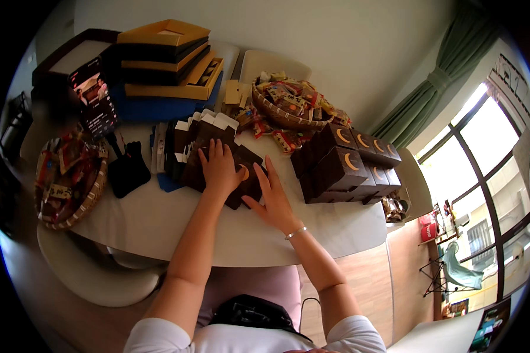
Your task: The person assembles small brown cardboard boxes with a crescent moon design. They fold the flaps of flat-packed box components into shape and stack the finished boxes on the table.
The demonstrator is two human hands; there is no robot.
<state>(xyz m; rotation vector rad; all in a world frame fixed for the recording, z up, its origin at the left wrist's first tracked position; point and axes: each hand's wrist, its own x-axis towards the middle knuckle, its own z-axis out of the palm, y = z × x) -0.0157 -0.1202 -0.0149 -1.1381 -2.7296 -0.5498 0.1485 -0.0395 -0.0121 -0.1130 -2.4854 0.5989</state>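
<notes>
A dark brown flat cardboard box (249,160) with an orange crescent, partly hidden by my fingers, lies on the table in front of me. My left hand (220,172) rests on the dark cardboard with its fingers stretched out and spread. Beside the box's right edge is my right hand (274,203), fingers extended and thumb apart, with nothing gripped. Behind and left of my left hand, several flattened brown boxes with white flaps (218,120) lean in an overlapping pile. On the right, folded brown boxes (343,167) with crescents stand stacked in rows.
A wicker basket (277,116) heaped with wrapped snacks stands at the back, another basket (91,203) at the left. A phone (94,97) stands upright near a black pouch (129,170). Gold-and-black box trays (165,62) are piled behind. The white table's curved edge (259,266) lies near me.
</notes>
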